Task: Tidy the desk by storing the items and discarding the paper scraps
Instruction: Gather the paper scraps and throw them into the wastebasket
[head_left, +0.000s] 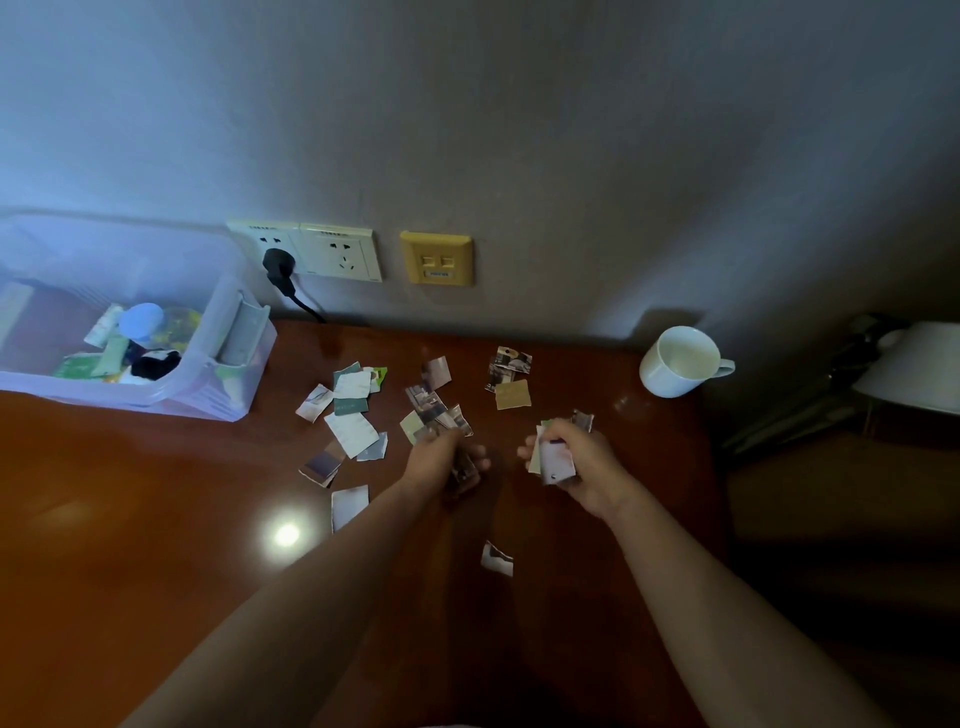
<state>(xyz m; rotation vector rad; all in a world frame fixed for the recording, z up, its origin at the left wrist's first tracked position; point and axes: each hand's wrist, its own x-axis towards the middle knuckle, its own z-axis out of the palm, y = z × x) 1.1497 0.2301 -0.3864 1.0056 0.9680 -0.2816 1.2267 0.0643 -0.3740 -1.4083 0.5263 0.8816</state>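
Several torn paper scraps (353, 415) lie scattered over the middle of the brown desk (130, 519). My right hand (576, 462) grips a small stack of scraps above the desk, right of centre. My left hand (447, 457) hovers beside it, fingers curled round a dark scrap, blurred. More scraps (511, 379) lie behind the hands, one (349, 506) to the left and one (497, 558) between my forearms. A clear plastic storage box (228, 384) stands at the back left with several small items inside.
A white mug (680, 361) stands at the back right near the desk's edge. Wall sockets (332, 252) with a black plug (280, 265) and a yellow data plate (437, 258) sit on the wall behind. A white lamp (914, 364) is at the far right.
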